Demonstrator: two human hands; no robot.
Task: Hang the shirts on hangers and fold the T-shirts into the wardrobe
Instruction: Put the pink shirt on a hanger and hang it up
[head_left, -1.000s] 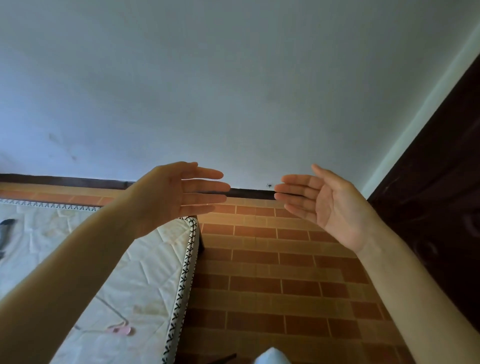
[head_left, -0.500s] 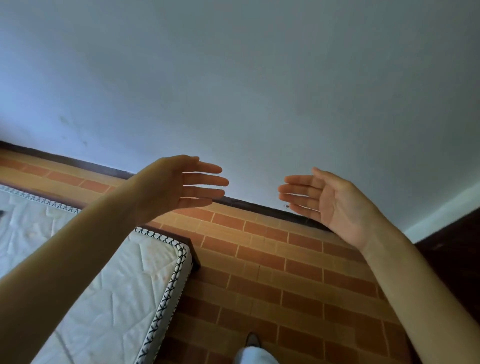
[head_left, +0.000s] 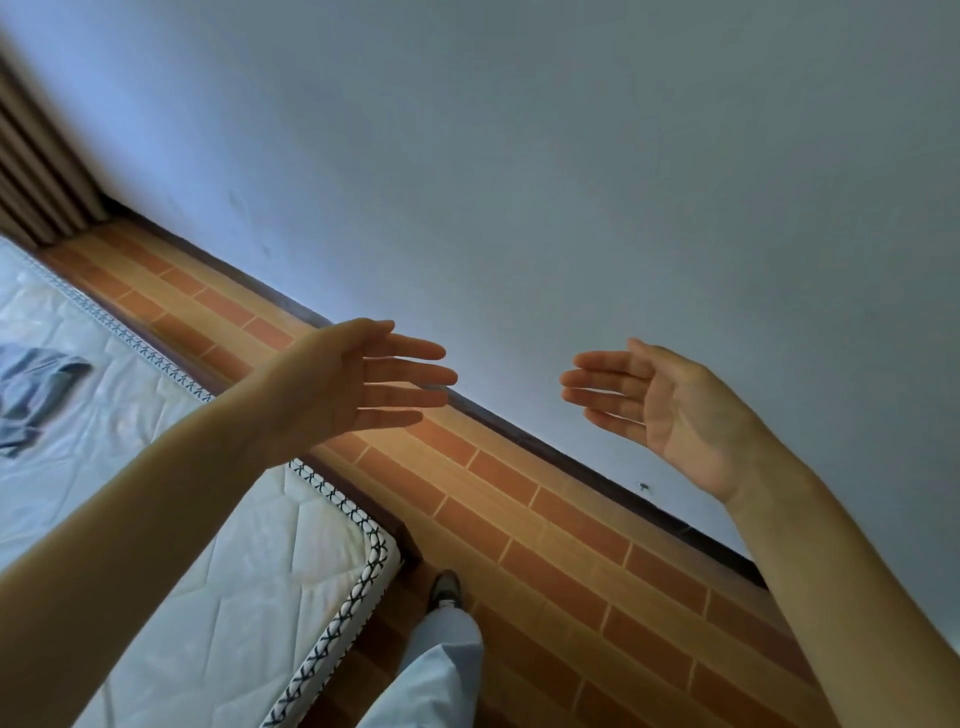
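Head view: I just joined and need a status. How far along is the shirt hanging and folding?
Nothing looks done: no hanger, wardrobe or folded T-shirt shows. Nothing is in hand either; the left hand and right hand are open and empty. One crumpled blue-grey garment lies unfolded on the mattress, so sorting it remains.

Below and to the left of our left fingers (head_left: 410, 382) we see the bed (head_left: 234, 597), its quilted white mattress edged with black-and-white cross-stitch trim. A crumpled grey-blue garment (head_left: 31, 395) lies directly on it, well apart from our fingers toward the far left. Beneath both sets of fingers runs the floor (head_left: 519, 525) of orange brick-pattern tiles, where our shoe (head_left: 445, 587) stands just beside the bed's corner.
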